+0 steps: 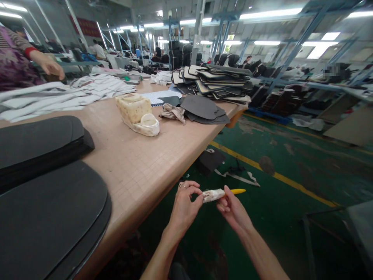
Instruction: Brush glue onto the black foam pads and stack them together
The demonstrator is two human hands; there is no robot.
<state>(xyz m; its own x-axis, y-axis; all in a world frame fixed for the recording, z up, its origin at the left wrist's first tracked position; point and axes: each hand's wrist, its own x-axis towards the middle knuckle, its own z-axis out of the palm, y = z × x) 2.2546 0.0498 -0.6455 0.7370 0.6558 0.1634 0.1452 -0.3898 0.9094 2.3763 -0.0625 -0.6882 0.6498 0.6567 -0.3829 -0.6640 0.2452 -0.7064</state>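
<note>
Past the table's front edge, my two hands hold one glue brush (214, 195) over the floor. Its head is whitish and crusted, and a yellow handle end sticks out to the right. My left hand (186, 200) pinches the tip of the head between thumb and finger, with a ring on one finger. The fingers of my right hand (234, 208) are closed around the brush where head and yellow handle meet. Nearest on the table is a stained, glue-coated plastic container (133, 111) with a small round white cup (149, 121) at its front.
Dark grey rounded panels (52, 217) lie stacked at the left of the table (140, 163). White strips (96, 88), a crumpled cloth (173, 112), grey pieces (204, 107) and edged panels (212, 79) lie farther back. A co-worker's hand (48, 66) is at far left. Scraps (239, 177) litter the floor.
</note>
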